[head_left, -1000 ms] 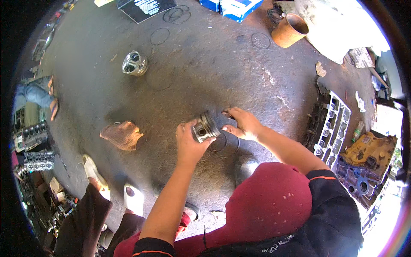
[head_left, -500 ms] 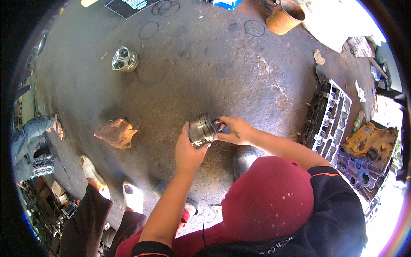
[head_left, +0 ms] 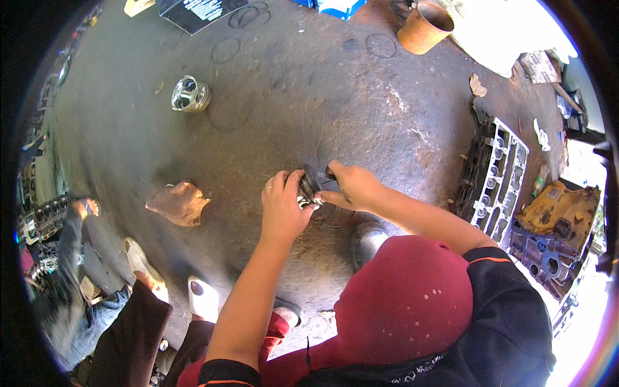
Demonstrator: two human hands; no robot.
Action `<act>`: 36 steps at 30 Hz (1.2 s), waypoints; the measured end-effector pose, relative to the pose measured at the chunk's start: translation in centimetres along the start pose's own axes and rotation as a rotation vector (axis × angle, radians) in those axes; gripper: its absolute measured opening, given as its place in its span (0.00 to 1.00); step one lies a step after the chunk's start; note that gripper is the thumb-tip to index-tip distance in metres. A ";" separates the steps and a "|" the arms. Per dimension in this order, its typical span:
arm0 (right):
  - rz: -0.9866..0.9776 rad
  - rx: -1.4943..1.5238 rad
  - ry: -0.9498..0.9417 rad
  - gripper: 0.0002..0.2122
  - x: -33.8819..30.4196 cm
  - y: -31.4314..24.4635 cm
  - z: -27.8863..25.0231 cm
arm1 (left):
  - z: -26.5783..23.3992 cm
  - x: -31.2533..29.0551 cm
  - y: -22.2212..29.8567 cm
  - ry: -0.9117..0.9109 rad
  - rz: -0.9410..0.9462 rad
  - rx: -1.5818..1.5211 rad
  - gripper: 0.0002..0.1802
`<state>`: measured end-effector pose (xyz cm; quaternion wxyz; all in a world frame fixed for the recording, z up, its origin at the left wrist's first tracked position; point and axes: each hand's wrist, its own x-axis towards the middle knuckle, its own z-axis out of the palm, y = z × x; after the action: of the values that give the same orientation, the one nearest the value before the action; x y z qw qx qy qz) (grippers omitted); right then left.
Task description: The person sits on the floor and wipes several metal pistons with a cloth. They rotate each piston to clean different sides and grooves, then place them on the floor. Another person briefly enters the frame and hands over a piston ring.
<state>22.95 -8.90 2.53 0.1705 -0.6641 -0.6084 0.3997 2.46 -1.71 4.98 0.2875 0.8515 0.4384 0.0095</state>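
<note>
Both hands, left hand (head_left: 282,209) and right hand (head_left: 351,187), were clasped tight around a piston (head_left: 309,187) (apparently working its rings), needing careful fingertip control next

Stained concrete floor (head_left: 309,97), loose piston (head_left: 189,94) at upper left, crumpled brown paper (head_left: 178,202) at left, orange bucket (head_left: 424,26) at top, cylinder head (head_left: 500,177) at right, yellow casing (head_left: 560,209) beyond it
</note>
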 end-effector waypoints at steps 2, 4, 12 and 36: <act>0.030 -0.046 -0.027 0.22 -0.1 -0.4 -0.1 | -0.2 0.8 0.0 -0.002 -0.084 -0.089 0.40; 0.041 -0.088 -0.041 0.19 -0.2 -1.0 -0.4 | -0.4 1.6 -0.1 -0.032 -0.159 -0.146 0.40; 0.028 -0.190 -0.112 0.12 0.4 -3.4 -2.9 | -0.7 2.9 -0.4 -0.149 -0.281 -0.196 0.40; -0.153 0.066 -0.041 0.12 3.7 -0.7 -0.2 | 1.2 1.3 -2.9 0.015 -0.139 -0.574 0.50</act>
<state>22.44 -5.23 1.96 0.2096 -0.6015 -0.6472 0.4188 1.40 -0.01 2.19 0.5133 0.7030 0.4773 0.1199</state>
